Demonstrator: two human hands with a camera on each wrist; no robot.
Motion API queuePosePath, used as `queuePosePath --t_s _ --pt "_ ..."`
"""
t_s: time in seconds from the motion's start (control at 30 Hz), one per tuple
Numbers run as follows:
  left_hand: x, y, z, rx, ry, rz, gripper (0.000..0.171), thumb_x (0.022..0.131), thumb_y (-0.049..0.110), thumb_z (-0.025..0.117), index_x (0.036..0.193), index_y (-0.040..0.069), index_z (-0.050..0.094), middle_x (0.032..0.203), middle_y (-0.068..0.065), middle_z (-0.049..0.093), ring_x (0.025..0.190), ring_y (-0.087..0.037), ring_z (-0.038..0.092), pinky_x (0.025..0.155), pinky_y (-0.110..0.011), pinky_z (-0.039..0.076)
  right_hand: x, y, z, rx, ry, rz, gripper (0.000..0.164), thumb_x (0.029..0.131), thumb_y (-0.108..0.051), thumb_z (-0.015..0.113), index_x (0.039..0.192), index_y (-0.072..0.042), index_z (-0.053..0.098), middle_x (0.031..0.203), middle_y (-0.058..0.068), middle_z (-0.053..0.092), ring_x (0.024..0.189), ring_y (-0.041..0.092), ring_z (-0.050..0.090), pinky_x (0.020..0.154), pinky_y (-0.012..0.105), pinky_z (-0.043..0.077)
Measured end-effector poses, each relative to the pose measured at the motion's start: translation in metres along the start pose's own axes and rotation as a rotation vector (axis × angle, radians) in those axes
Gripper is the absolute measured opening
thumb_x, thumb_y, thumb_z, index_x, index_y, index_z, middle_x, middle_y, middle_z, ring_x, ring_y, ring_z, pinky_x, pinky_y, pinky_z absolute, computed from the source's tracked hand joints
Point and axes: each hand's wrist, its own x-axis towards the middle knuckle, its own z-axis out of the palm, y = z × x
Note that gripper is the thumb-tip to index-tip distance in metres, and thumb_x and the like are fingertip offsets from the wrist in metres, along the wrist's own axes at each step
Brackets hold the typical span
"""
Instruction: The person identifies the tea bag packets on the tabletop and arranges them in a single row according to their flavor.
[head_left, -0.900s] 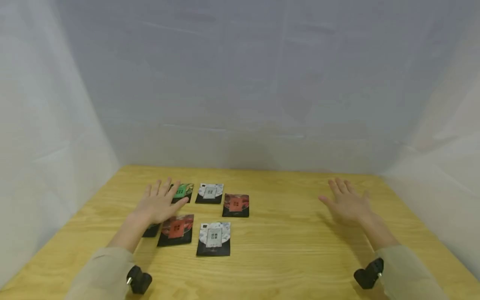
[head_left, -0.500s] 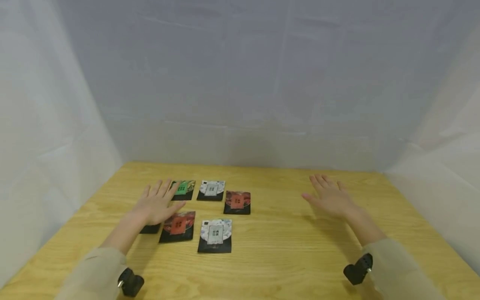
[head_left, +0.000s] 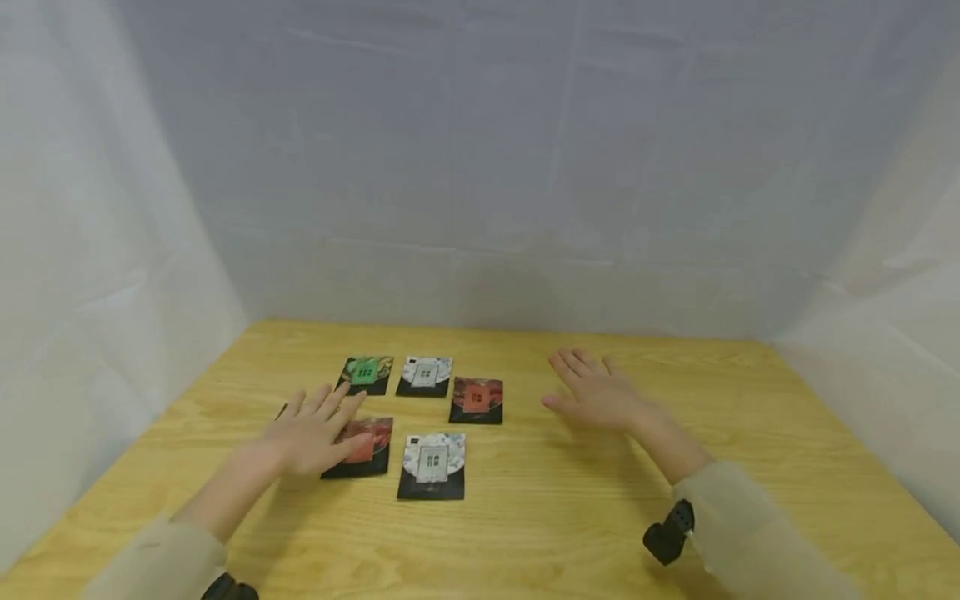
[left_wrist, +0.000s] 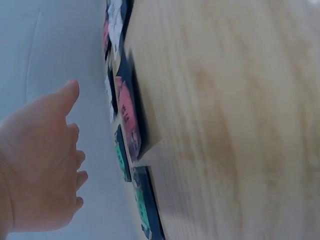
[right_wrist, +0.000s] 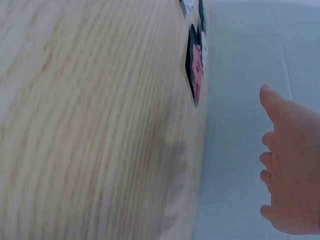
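Several flat sachets lie on the wooden table. Over the front-left red sachet [head_left: 381, 443] hovers my left hand [head_left: 306, 435], fingers spread, covering part of it. A green sachet [head_left: 364, 375] and a white sachet [head_left: 424, 377] lie behind, with another red sachet [head_left: 477, 400] to their right. In front is a second white sachet [head_left: 432, 467]. The left wrist view shows another green sachet [left_wrist: 142, 202], almost wholly hidden by the hand in the head view. My right hand [head_left: 600, 398] hangs above bare wood, right of the back red sachet, with straight fingers and nothing held.
Pale sheeting [head_left: 495, 167] rises behind the table [head_left: 540, 533] and along both sides. A small black device [head_left: 670, 533] is strapped at each sleeve cuff. Bare wood stretches on the right and in front.
My right hand has moved left, closer to the back red sachet. The left hand has shifted slightly down, uncovering the back green sachet and covering more of the front red one.
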Motion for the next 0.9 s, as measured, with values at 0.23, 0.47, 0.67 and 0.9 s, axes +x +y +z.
queuePosePath --t_s 0.23,0.47,0.67,0.9 --pt "-0.007 0.001 0.013 -0.024 -0.089 0.031 0.076 0.094 0.059 0.032 0.147 0.004 0.025 0.150 -0.025 0.016 0.135 -0.046 0.013 0.104 -0.065 0.002 0.013 -0.026 0.011 -0.013 -0.087 -0.043 0.072 0.096 -0.054 0.036 0.150 -0.012 0.012 0.155 0.009 0.008 0.141 0.028 0.007 0.109 0.057 0.003" --pt "-0.011 0.001 0.025 -0.075 -0.158 0.002 0.080 0.091 0.064 0.031 0.149 0.009 0.022 0.153 -0.017 0.015 0.138 -0.040 0.009 0.105 -0.065 0.002 0.028 -0.050 0.020 -0.056 -0.168 -0.057 0.073 0.094 -0.058 0.032 0.151 -0.017 0.010 0.155 0.003 0.006 0.141 0.022 0.005 0.111 0.052 0.005" --pt "-0.014 0.006 0.022 -0.078 -0.208 0.006 0.079 0.092 0.064 0.030 0.149 0.009 0.022 0.153 -0.015 0.014 0.139 -0.037 0.010 0.106 -0.062 0.002 0.041 -0.063 0.029 -0.040 -0.215 -0.067 0.072 0.095 -0.056 0.034 0.150 -0.014 0.015 0.155 0.006 0.009 0.141 0.023 0.004 0.112 0.051 0.006" --pt "-0.016 0.009 0.022 -0.082 -0.241 0.016 0.078 0.093 0.063 0.030 0.148 0.008 0.025 0.153 -0.014 0.015 0.139 -0.036 0.012 0.107 -0.060 -0.001 0.054 -0.075 0.037 -0.083 -0.295 -0.042 0.067 0.097 -0.055 0.028 0.150 -0.016 0.017 0.155 0.003 0.011 0.141 0.021 0.008 0.112 0.050 0.007"
